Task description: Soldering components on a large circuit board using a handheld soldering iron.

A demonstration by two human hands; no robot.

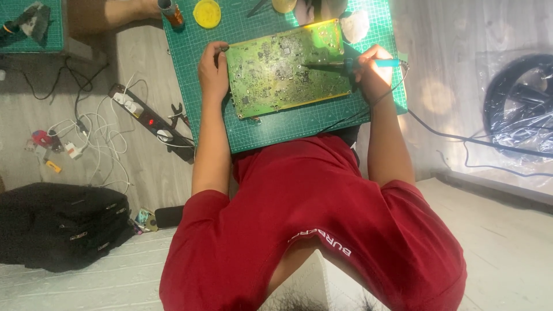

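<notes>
A green circuit board (288,72) lies on a green cutting mat (276,129) in front of me. My left hand (213,72) rests at the board's left edge, fingers curled against it, pinching something small and dark that I cannot make out. My right hand (371,72) grips a soldering iron (345,64) with a teal handle. Its dark tip points left and sits over the board's right part. The iron's cable (455,135) trails off to the right.
A yellow round tin (207,12) and a white wad (354,26) sit at the mat's far edge. A power strip (144,118), pliers (178,112) and tangled white cables lie left. A black bag (57,224), a phone (169,216), another person's arm (115,11).
</notes>
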